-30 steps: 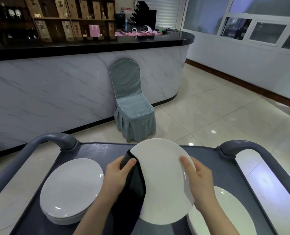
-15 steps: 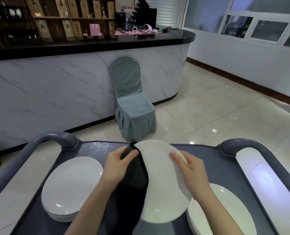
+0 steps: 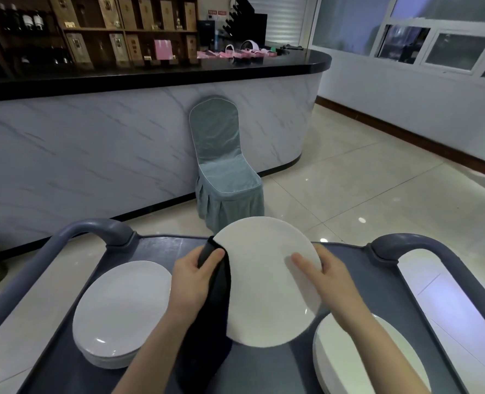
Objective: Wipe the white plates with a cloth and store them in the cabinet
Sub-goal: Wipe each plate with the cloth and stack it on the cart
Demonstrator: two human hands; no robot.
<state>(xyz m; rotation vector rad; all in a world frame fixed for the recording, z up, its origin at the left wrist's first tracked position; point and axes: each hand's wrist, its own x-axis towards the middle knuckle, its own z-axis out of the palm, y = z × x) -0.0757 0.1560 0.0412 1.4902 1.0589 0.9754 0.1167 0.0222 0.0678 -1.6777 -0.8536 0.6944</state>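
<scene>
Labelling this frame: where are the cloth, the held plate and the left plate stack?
cloth (image 3: 211,334), head view, hanging middle.
held plate (image 3: 264,291), head view, centre.
left plate stack (image 3: 122,308), head view, top plate's centre.

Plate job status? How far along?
Mid-wipe. The left hand grips the cloth against one plate, which the right hand holds over the cart. A left stack and a right stack sit on the cart; which is wiped, I cannot tell. Nothing looks stored: no cabinet in view.
</scene>
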